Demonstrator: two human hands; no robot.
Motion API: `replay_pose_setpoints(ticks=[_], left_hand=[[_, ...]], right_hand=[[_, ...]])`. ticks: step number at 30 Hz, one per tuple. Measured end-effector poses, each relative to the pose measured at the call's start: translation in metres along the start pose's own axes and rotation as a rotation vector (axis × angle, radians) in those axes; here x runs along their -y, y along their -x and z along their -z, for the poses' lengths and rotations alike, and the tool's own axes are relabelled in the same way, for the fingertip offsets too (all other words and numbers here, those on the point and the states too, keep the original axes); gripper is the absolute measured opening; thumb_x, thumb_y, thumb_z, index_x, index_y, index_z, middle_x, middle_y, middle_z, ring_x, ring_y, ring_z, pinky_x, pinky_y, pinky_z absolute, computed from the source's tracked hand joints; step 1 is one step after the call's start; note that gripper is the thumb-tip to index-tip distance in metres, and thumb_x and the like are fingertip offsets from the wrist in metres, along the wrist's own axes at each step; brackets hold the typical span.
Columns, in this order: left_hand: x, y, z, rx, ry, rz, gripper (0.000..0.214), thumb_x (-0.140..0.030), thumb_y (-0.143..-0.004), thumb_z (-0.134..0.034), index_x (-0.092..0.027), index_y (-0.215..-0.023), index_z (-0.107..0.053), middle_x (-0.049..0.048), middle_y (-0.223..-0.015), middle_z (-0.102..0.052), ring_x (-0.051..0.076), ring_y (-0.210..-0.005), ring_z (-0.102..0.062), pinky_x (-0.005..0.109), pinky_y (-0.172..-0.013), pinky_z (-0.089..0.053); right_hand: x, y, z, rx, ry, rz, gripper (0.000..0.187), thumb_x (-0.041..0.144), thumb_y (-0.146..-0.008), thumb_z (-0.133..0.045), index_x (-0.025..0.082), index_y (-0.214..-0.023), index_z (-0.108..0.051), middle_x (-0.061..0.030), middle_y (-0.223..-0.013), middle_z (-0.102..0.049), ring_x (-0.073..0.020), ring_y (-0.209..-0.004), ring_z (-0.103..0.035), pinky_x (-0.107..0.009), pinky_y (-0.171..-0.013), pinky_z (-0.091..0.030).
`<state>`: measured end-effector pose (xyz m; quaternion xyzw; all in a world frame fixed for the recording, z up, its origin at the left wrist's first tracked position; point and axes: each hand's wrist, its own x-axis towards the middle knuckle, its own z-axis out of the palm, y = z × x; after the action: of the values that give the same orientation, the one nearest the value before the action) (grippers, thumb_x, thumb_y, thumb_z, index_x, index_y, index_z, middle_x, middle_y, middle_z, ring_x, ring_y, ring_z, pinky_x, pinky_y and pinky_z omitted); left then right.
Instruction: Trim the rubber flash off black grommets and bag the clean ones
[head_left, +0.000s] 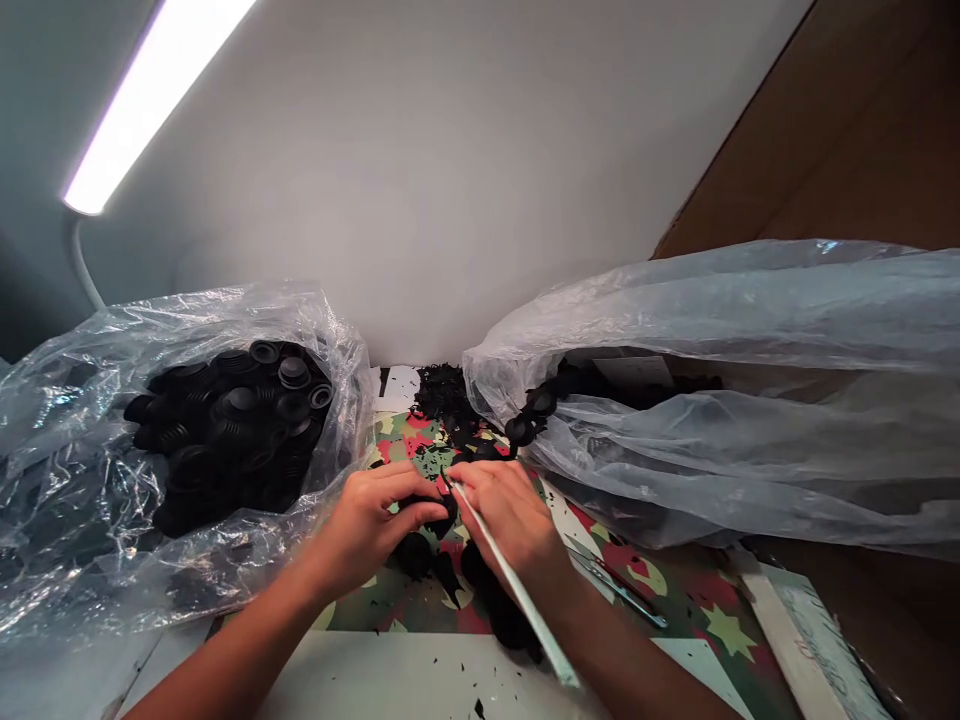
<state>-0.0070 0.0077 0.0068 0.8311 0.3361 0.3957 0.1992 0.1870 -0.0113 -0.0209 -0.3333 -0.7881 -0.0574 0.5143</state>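
Note:
My left hand (371,525) is closed on a small black rubber part (435,512) at the middle of the table, fingers pinched round it. My right hand (510,520) grips a long thin pale-green tool (517,590), its tip meeting the part between the two hands. More black rubber parts (420,555) lie under and just behind my hands on a camouflage-patterned mat (675,590). Black trimmings (442,395) are scattered toward the wall.
A clear plastic bag (90,470) full of black round rubber parts (232,420) lies at the left. A larger clear bag (720,400) lies at the right, a few black parts at its mouth. A lamp (150,100) glows upper left. A small metal tool (622,590) lies on the mat.

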Motion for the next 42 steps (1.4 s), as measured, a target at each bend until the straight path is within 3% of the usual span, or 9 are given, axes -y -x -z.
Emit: replay_pose_setpoints(ticks=[6,10,16,19,22,30,34,37,42], left_hand=[[-0.002,0.0,0.0,-0.034,0.022,0.012,0.016,-0.029,-0.091,-0.07,-0.019,-0.079,-0.073,0.0,-0.067,-0.069,0.013,-0.06,-0.061,0.023,-0.059,-0.05],[-0.012,0.002,0.01,-0.096,-0.081,-0.037,0.011,-0.021,-0.089,-0.071,-0.019,-0.1,-0.07,0.0051,-0.09,-0.072,0.017,-0.082,-0.068,0.028,-0.075,-0.055],[-0.016,-0.006,0.088,-0.268,-0.619,0.177,0.018,-0.013,-0.09,-0.06,-0.02,-0.103,-0.069,0.0063,-0.102,-0.066,0.022,-0.097,-0.065,0.035,-0.089,-0.053],[0.003,-0.021,0.132,-0.157,-0.923,0.459,0.022,-0.014,-0.088,-0.059,-0.019,-0.104,-0.072,0.0094,-0.104,-0.066,0.028,-0.1,-0.064,0.04,-0.091,-0.051],[0.03,-0.037,0.151,-0.012,-1.1,0.608,0.03,-0.016,-0.091,-0.056,-0.019,-0.115,-0.073,0.0147,-0.113,-0.068,0.035,-0.112,-0.06,0.046,-0.095,-0.046],[0.054,-0.047,0.129,0.075,-1.22,0.433,0.038,-0.031,-0.098,-0.046,-0.022,-0.126,-0.071,0.0182,-0.121,-0.07,0.039,-0.115,-0.056,0.056,-0.098,-0.036],[0.037,-0.045,0.119,-0.02,-1.202,0.387,0.039,-0.025,-0.098,-0.044,-0.019,-0.129,-0.068,0.0199,-0.123,-0.068,0.04,-0.118,-0.055,0.057,-0.099,-0.035],[0.011,-0.035,0.091,-0.096,-1.061,0.231,0.035,-0.027,-0.098,-0.047,-0.022,-0.126,-0.069,0.0169,-0.123,-0.067,0.037,-0.12,-0.055,0.055,-0.103,-0.034],[-0.014,0.0,0.026,0.65,-0.476,-0.004,0.044,-0.023,-0.081,-0.076,-0.027,-0.124,-0.069,0.0086,-0.123,-0.07,0.03,-0.115,-0.061,0.043,-0.1,-0.043]], right_hand=[[-0.02,-0.001,0.01,-0.018,-0.04,-0.231,0.01,0.018,-0.099,-0.054,0.024,-0.092,-0.06,-0.007,-0.098,-0.078,-0.0213,-0.088,-0.073,-0.034,-0.081,-0.054],[-0.028,0.008,0.006,0.008,-0.063,-0.298,0.02,0.034,-0.101,-0.053,0.025,-0.083,-0.057,0.0007,-0.072,-0.073,-0.0169,-0.059,-0.069,-0.026,-0.057,-0.051],[-0.028,0.019,0.004,0.048,-0.098,-0.455,0.03,0.047,-0.098,-0.053,0.025,-0.079,-0.055,0.0056,-0.052,-0.061,-0.0141,-0.038,-0.056,-0.023,-0.042,-0.039],[-0.024,0.014,0.012,0.097,-0.124,-0.498,0.029,0.047,-0.097,-0.052,0.025,-0.079,-0.056,0.0046,-0.053,-0.062,-0.014,-0.041,-0.057,-0.022,-0.045,-0.04],[-0.025,0.007,0.016,0.108,-0.131,-0.568,0.028,0.045,-0.095,-0.053,0.024,-0.075,-0.055,0.0054,-0.05,-0.056,-0.0138,-0.042,-0.054,-0.023,-0.048,-0.038],[-0.045,0.004,0.01,0.1,-0.199,-0.664,0.028,0.044,-0.09,-0.053,0.023,-0.07,-0.053,0.0055,-0.053,-0.053,-0.0133,-0.048,-0.048,-0.024,-0.052,-0.033],[-0.044,0.006,0.009,0.117,-0.218,-0.647,0.027,0.043,-0.09,-0.053,0.023,-0.071,-0.054,0.0056,-0.055,-0.053,-0.0134,-0.05,-0.048,-0.025,-0.054,-0.034],[-0.042,0.005,0.009,0.111,-0.22,-0.624,0.024,0.039,-0.092,-0.054,0.023,-0.074,-0.057,0.0045,-0.059,-0.056,-0.0142,-0.054,-0.051,-0.025,-0.057,-0.037],[-0.04,0.004,0.006,0.024,-0.238,-0.544,0.019,0.031,-0.092,-0.056,0.023,-0.074,-0.058,0.0,-0.074,-0.06,-0.0168,-0.069,-0.058,-0.027,-0.066,-0.045]])
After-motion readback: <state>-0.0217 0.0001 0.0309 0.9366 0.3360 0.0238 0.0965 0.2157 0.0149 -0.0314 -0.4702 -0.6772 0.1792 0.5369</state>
